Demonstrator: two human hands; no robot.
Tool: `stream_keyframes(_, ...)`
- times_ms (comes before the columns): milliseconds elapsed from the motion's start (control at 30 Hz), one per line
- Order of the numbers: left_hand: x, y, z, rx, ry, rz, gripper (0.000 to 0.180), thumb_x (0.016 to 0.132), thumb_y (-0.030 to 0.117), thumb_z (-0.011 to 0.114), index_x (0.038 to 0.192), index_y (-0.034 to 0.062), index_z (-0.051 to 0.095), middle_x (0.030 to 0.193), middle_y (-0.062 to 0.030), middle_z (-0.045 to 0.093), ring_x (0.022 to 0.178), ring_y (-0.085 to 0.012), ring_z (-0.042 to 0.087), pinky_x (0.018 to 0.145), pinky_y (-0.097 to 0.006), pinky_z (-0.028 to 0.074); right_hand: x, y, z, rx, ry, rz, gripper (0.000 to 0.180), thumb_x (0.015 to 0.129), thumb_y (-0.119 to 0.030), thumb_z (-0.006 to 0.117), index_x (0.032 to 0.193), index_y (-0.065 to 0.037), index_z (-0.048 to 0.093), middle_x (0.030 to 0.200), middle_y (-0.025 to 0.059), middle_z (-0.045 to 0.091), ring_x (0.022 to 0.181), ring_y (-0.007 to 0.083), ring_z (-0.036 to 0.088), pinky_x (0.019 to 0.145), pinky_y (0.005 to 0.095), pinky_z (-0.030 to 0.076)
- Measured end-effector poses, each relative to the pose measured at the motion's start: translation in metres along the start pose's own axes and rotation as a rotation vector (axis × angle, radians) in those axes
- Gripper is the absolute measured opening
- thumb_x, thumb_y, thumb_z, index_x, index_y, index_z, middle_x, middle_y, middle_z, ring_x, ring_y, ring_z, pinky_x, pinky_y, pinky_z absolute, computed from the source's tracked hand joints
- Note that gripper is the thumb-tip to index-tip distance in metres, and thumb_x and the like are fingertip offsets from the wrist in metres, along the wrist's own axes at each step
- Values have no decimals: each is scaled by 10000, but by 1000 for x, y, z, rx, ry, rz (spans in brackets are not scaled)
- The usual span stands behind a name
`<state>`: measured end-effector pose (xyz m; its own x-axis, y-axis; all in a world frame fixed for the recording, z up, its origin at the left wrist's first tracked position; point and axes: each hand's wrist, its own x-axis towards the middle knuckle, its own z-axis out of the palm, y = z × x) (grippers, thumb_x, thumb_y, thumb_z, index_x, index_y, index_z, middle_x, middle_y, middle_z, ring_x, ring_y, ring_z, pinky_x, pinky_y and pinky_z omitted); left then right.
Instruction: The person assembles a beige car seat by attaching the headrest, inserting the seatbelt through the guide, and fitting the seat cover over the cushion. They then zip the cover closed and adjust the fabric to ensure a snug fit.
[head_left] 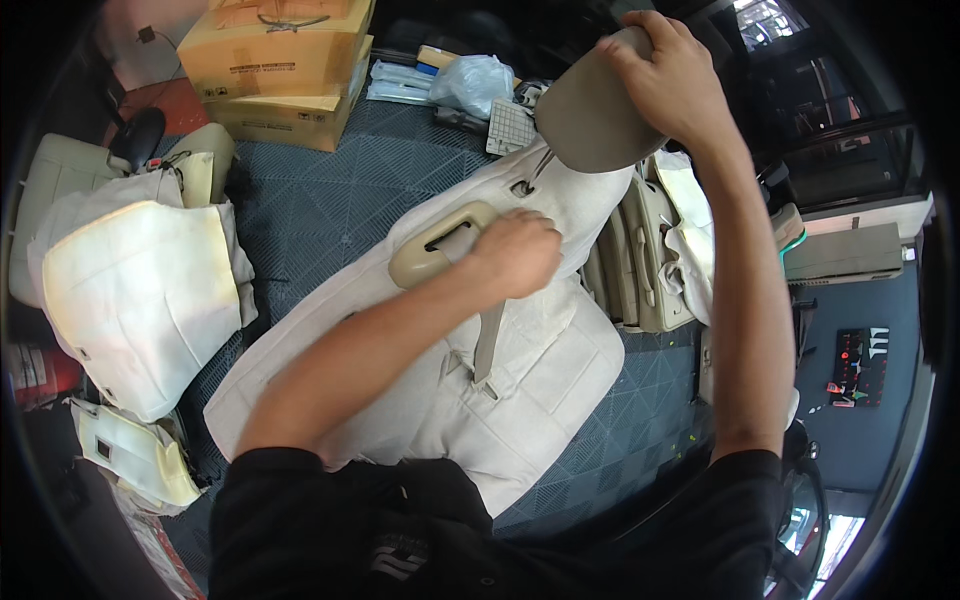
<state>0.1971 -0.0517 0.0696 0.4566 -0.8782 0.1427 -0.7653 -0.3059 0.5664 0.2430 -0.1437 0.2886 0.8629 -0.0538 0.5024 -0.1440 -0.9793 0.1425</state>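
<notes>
Two hands work the seat [420, 380]: right [655, 75] grips the headrest [590, 125] above, left [515, 252] closed below at its posts.

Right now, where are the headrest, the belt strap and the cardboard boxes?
headrest [590, 125]: head view, its rounded grey back.
belt strap [488, 345]: head view, mid-length on the seat back.
cardboard boxes [285, 60]: head view, top box's front face.

The seat back [480, 380] in the middle is cream, with a tan plastic handle [440, 243] and a beige strap [488, 345]. The headrest [590, 120] at the far right is grey-brown. The floor mat [330, 190] is dark blue-grey with a diamond grid. Far left, the boxes [285, 65] are yellow-brown. The foam pads [140, 300] at left are white, yellowed at the edges. The shirt [450, 530] is black.
</notes>
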Motion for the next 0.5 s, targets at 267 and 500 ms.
stream_keyframes(267, -13, -82, -42, -386, 240, -367, 296, 904, 199, 635, 1122, 20, 724, 1141, -214, 696, 1080, -349, 664, 980, -404, 503, 42, 87, 12, 666, -229, 93, 499, 936, -450, 591, 952, 22, 751, 922, 167, 737, 861, 237, 674, 849, 356, 504)
stream_keyframes(500, 22, -112, -15, -463, 247, -120, 272, 897, 168, 632, 1123, 54, 731, 1170, -199, 683, 1102, -348, 650, 986, -393, 497, 33, 90, 19, 884, -192, 42, 393, 937, -304, 550, 928, 46, 729, 884, 134, 734, 830, 205, 658, 828, 320, 490)
